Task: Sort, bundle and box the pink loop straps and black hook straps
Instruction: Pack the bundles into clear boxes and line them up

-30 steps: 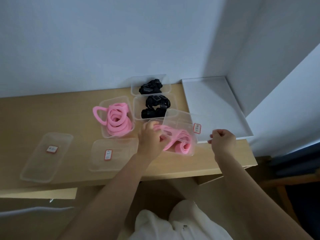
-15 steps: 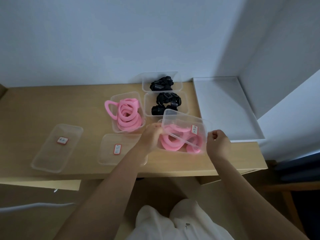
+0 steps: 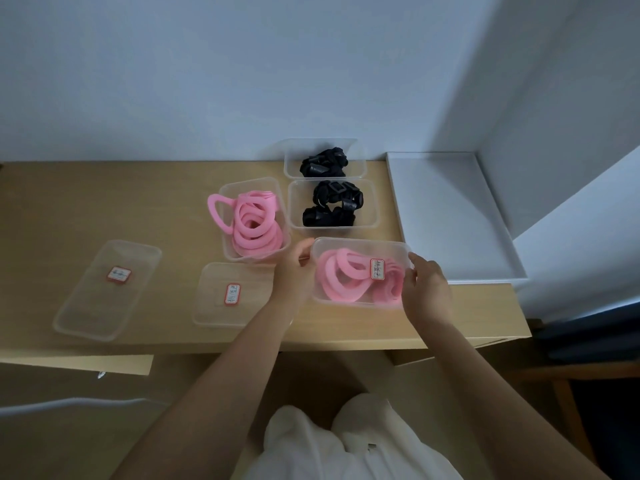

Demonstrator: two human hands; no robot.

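Far out at nine o'clock on the desk (image 3: 69, 209) I see a clear lid (image 3: 90, 306) lying flat, with a red-edged label at its middle. Nearer the centre, toward six o'clock, lies a second lid (image 3: 214, 306), labelled the same way. Just beside it, at its twelve o'clock, stands an open box (image 3: 232, 188). That box holds a heap of pink loop straps (image 3: 258, 233), one loop hanging out over its nine o'clock wall.

Next comes the left hand (image 3: 294, 271): its fingers curl against the nine o'clock end of the lidded box (image 3: 360, 247), grasping it there. Through the clear cover I can make out a second batch of pink straps (image 3: 332, 271), and a label sits on the cover toward three o'clock. The right hand (image 3: 426, 289) clasps the three o'clock end, thumb on top of the rim, fingers wrapped down the side.

At twelve o'clock of this box two open boxes stand one behind the other. The nearer box (image 3: 372, 202) holds black hook straps (image 3: 332, 209), and the farther box (image 3: 360, 157) holds another black bundle (image 3: 323, 164). At three o'clock a white tray (image 3: 450, 216) lies by the wall.
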